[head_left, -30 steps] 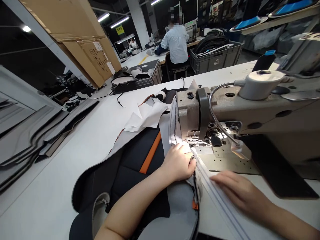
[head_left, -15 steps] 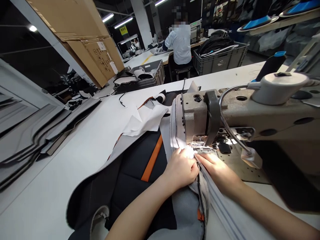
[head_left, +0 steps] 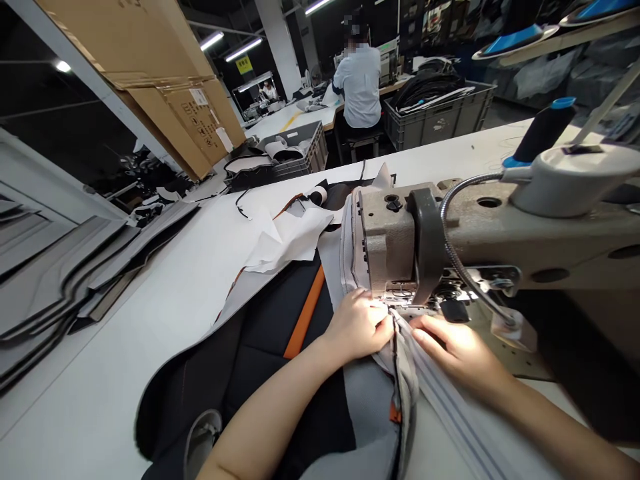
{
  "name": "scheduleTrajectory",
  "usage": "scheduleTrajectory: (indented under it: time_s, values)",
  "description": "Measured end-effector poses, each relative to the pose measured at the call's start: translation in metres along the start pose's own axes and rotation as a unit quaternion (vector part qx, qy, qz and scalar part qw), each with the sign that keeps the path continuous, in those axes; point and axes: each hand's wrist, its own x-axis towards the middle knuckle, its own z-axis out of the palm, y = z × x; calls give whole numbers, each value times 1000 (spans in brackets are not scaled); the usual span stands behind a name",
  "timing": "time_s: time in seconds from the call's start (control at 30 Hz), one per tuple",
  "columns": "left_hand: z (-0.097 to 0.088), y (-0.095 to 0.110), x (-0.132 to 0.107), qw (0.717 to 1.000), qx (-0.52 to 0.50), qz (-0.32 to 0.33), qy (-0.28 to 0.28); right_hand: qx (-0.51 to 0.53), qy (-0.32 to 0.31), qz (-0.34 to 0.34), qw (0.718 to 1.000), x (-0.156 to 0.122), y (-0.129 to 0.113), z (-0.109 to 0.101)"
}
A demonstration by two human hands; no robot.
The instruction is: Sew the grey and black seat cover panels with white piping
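A black seat cover (head_left: 260, 347) with an orange stripe (head_left: 305, 310) and grey edging lies on the white table in front of an industrial sewing machine (head_left: 450, 233). My left hand (head_left: 357, 327) is closed on the cover's grey edge just before the needle. My right hand (head_left: 457, 350) lies on the grey strip (head_left: 450, 413) to the right of the seam, fingers pressed down on the fabric and pointing at the needle. The two hands almost touch at the raised seam.
White fabric pieces (head_left: 290, 240) lie beyond the cover. Stacked grey panels (head_left: 65, 280) fill the left edge. Cardboard sheets (head_left: 165, 87) lean at the back left. Grey crates (head_left: 435, 117) and a seated person (head_left: 360, 87) are farther back. A black thread cone (head_left: 543, 130) stands behind the machine.
My right hand slid from the flat strip near me up to the seam by the needle, beside my left hand. The left hand stays gripping the edge.
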Motion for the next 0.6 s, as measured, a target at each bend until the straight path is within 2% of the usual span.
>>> scheduleTrajectory:
  time_s: [0.1, 0.2, 0.23, 0.3, 0.37, 0.43, 0.5, 0.6]
  values:
    - [-3, -2, -6, 998, -47, -28, 12, -1, -67, -10, 998, -1, -2, -2]
    - [-19, 15, -30, 988, -120, -97, 10, 13, -61, -31, 998, -3, -3, -2]
    - [-26, 23, -40, 981, -151, -125, -13, 12, -36, -29, 999, -4, -3, -3]
    - [-43, 42, -59, 955, -209, -183, -104, -25, 22, -57, 998, -7, -6, -5]
    - [-58, 60, -73, 917, -239, -229, -224, -82, 53, -145, 985, -10, -11, -8]
    - [-66, 76, -77, 885, -233, -254, -314, -112, 50, -245, 962, -12, -19, -11]
    - [-65, 89, -75, 875, -219, -257, -346, -118, 48, -311, 942, -14, -27, -13]
    - [-52, 96, -73, 894, -206, -232, -324, -116, 55, -357, 925, -15, -41, -12]
